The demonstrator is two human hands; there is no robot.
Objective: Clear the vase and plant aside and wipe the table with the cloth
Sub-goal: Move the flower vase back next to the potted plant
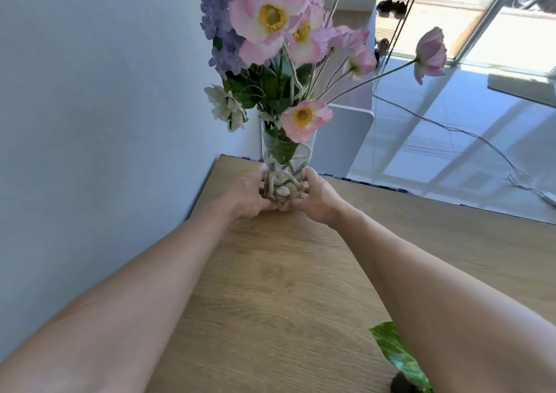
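A clear glass vase point(285, 152) with pebbles at its bottom holds pink, purple and white flowers point(270, 22). It stands at the far left corner of the wooden table point(285, 272), close to the wall. My left hand point(249, 195) wraps the vase's base from the left. From the right, my right hand point(319, 198) grips the same base. A green leaf of the plant point(397, 356) shows at the bottom edge, partly hidden under my right forearm. No cloth is in view.
A pale wall point(105, 107) runs along the table's left side. Beyond the far edge are a white chair back point(346, 140), a tiled floor with a cable point(481, 140), and a glass door point(496, 16).
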